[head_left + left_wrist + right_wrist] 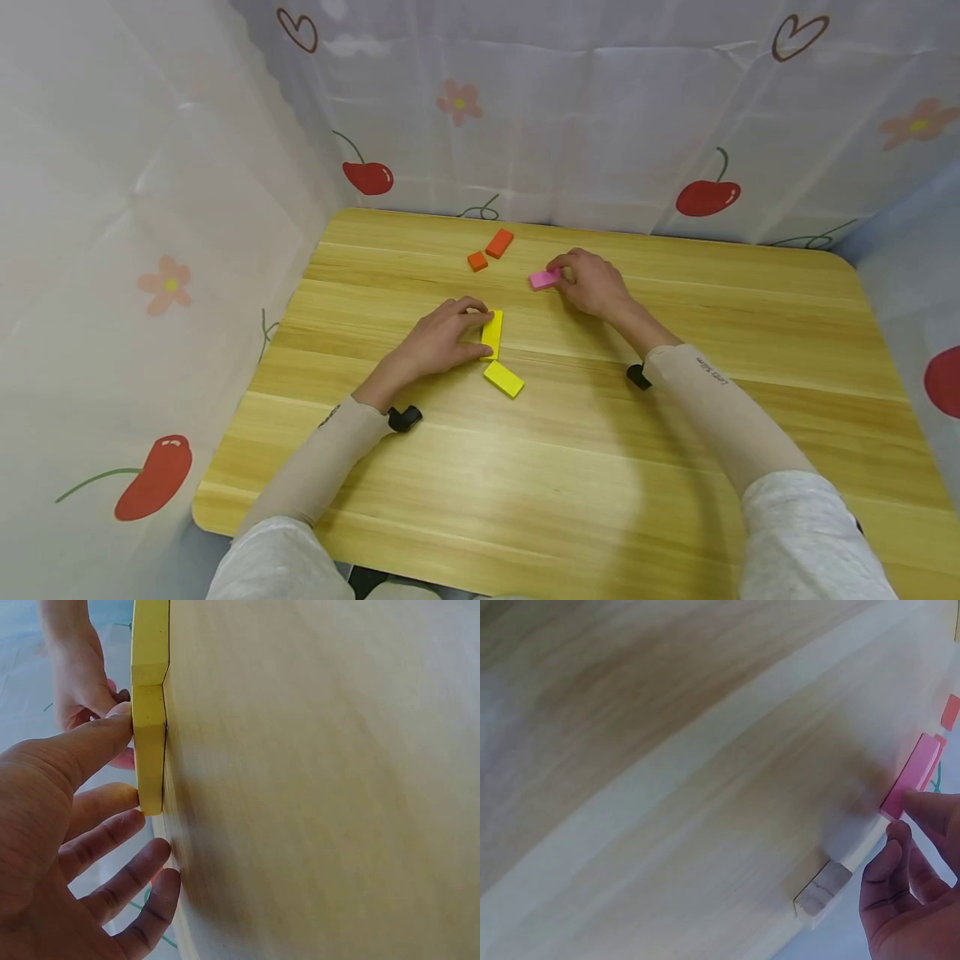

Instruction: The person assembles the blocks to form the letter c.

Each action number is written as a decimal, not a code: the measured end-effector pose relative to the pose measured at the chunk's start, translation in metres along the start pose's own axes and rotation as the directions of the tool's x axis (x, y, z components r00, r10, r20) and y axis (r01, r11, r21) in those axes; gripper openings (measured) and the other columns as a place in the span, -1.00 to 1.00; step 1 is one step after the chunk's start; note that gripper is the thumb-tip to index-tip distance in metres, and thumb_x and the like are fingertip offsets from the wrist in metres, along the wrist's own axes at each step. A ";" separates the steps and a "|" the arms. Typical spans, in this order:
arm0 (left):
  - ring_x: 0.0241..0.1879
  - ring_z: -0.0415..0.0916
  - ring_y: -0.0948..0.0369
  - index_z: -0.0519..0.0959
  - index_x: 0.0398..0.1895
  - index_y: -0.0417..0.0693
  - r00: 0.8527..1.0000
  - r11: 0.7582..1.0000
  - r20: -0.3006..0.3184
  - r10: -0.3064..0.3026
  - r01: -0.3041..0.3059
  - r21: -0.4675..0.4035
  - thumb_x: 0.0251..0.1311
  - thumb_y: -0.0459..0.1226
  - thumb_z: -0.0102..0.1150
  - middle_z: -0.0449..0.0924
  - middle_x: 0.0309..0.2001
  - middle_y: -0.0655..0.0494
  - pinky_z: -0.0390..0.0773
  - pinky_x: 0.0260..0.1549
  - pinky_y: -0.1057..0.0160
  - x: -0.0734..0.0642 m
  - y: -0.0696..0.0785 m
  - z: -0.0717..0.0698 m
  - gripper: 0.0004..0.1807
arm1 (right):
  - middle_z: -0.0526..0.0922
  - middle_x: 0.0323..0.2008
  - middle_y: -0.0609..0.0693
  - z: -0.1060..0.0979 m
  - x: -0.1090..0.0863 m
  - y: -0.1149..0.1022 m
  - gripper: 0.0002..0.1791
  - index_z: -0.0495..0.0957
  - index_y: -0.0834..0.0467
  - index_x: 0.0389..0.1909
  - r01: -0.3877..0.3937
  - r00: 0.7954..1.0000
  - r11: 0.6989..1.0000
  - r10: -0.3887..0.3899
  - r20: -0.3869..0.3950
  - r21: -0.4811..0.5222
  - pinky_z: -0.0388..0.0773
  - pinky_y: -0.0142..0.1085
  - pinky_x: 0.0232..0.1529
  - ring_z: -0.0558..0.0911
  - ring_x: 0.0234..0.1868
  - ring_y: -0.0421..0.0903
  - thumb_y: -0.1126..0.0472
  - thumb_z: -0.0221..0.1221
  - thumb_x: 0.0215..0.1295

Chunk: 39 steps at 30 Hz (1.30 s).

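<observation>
My left hand [442, 337] pinches a long yellow block [492, 333] by its ends, between thumb and index finger; the other fingers are spread. A second yellow block [504, 379] lies at an angle against the near end of the first. In the left wrist view the two yellow blocks [151, 750] meet at their ends. Farther back, my right hand [592, 283] holds the right end of a pink block [543, 280] between thumb and fingers. The right wrist view shows the pink block [911, 778] low at the tabletop, with the fingertips at its end.
An orange-red block [499, 243] and a small orange square block [477, 262] lie near the table's back edge. A greyish block [823, 889] sits beside my right hand in the right wrist view. The wooden table [562, 467] meets a printed curtain [570, 125] behind.
</observation>
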<state>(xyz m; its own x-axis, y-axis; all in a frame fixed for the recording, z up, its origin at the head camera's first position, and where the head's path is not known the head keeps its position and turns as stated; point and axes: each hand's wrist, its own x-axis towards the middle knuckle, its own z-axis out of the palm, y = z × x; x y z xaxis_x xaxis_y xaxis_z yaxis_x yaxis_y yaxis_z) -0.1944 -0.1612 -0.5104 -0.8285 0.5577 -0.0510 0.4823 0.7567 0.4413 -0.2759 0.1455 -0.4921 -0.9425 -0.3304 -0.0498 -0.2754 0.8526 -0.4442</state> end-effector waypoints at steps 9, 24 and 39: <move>0.39 0.43 0.07 0.53 0.54 0.07 1.000 1.000 0.000 0.010 -0.010 -0.003 0.39 0.11 0.40 0.44 0.46 0.17 0.55 0.41 -0.03 0.000 0.001 0.000 -0.28 | 0.64 0.30 0.17 0.000 0.001 -0.004 -0.66 0.70 0.05 0.28 0.018 1.000 1.000 -0.018 0.006 -0.003 0.63 0.19 0.13 0.66 0.23 0.23 0.18 0.21 0.57; 0.37 0.44 0.07 0.53 0.53 0.06 1.000 1.000 -0.005 0.007 -0.007 0.011 0.39 0.10 0.41 0.45 0.46 0.16 0.56 0.38 -0.02 0.002 0.004 -0.002 -0.28 | 0.65 0.31 0.14 0.004 0.003 -0.007 -0.66 0.71 0.04 0.27 0.038 0.999 0.999 -0.038 0.008 0.004 0.62 0.14 0.12 0.66 0.15 0.16 0.16 0.23 0.58; 0.38 0.44 0.06 0.53 0.53 0.05 1.000 1.000 0.002 0.010 -0.010 0.011 0.38 0.11 0.41 0.45 0.46 0.15 0.56 0.40 -0.03 -0.001 0.002 0.000 -0.27 | 0.67 0.28 0.12 0.013 0.004 -0.012 -0.68 0.72 0.04 0.24 0.079 0.997 0.997 -0.079 -0.001 0.009 0.61 0.04 0.01 0.63 0.00 0.10 0.16 0.24 0.57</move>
<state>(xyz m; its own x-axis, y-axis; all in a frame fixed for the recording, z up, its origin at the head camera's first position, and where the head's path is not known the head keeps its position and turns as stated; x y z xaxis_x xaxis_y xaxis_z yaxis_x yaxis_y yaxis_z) -0.1924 -0.1606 -0.5096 -0.8231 0.5658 -0.0485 0.4935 0.7550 0.4318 -0.2739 0.1283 -0.4988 -0.9182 -0.3959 -0.0135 -0.3471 0.8204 -0.4544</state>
